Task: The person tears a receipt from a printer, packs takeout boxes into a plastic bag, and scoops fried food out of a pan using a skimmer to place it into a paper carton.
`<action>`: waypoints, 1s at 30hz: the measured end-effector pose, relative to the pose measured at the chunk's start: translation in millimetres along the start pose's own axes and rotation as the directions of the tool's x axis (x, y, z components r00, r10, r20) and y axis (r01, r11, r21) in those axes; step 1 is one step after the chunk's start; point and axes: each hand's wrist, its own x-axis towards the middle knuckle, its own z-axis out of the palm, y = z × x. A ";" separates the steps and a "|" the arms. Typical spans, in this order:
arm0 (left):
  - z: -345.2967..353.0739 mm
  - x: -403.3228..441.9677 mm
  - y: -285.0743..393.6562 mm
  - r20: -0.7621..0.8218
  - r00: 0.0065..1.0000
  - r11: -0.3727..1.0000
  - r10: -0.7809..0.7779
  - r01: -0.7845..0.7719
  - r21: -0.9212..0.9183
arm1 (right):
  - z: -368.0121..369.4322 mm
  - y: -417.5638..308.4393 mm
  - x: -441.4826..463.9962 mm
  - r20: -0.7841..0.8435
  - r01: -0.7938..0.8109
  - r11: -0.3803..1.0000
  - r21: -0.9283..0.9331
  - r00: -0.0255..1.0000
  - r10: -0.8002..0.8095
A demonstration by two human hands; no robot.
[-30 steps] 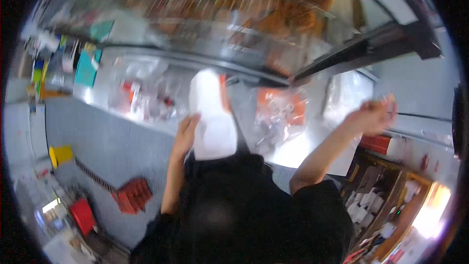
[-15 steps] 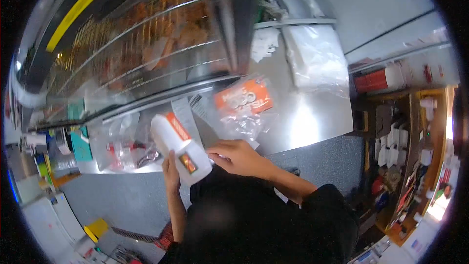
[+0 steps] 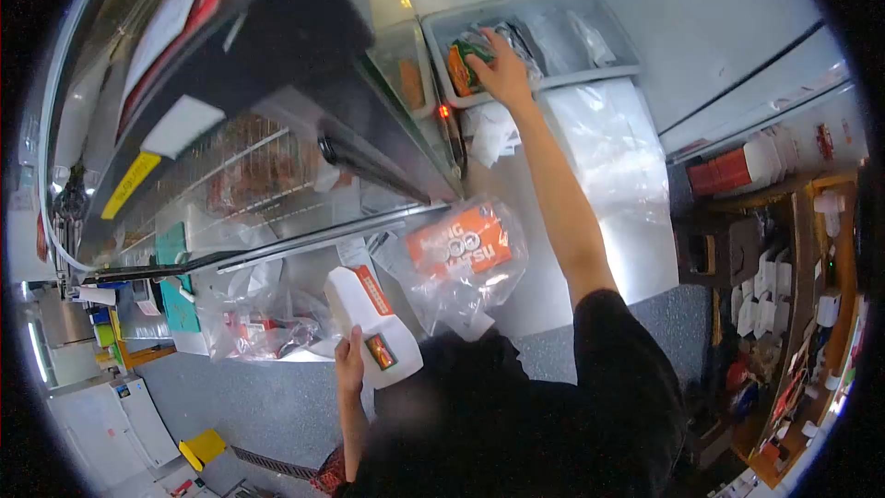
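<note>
My left hand [image 3: 349, 364] grips the lower edge of a white paper bag [image 3: 352, 300] with an orange band and a small food picture, near the front of the metal counter. My right hand [image 3: 504, 74] is stretched far forward over a grey plastic tub [image 3: 590, 78]. Its thumb and fingers are apart, just above a green and orange packet [image 3: 461, 69] and silvery packets [image 3: 516, 41] in the tub. Whether the fingertips touch them I cannot tell. An orange printed packet in a clear plastic bag [image 3: 466, 244] lies on the counter between my arms.
A glass-fronted display cabinet [image 3: 277, 152] with wire racks rises at the left. Clear plastic bags [image 3: 608, 143] lie on the counter [image 3: 553, 304] below the tub. More bagged items [image 3: 267, 327] sit at the left edge. Wooden shelving [image 3: 797, 314] stands at the right.
My right hand has left the white paper bag and reached up and forward over the grey tub. My left hand still holds the bag. The camera view has shifted.
</note>
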 end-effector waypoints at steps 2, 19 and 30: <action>10.9 -8.8 18.6 -0.048 0.999 1.000 0.012 -0.011 0.006 | 50.5 57.6 29.1 0.083 0.201 0.974 -0.105 0.978 -0.193; 4.2 -11.2 8.0 -0.126 0.991 0.995 0.039 -0.027 0.095 | 50.7 86.4 -6.1 0.168 -0.076 0.995 -0.062 0.982 0.085; -7.1 -13.5 -58.5 -0.214 0.953 0.975 0.216 -0.199 0.099 | -102.2 2.2 -187.6 -0.098 -0.382 0.894 0.236 0.906 0.413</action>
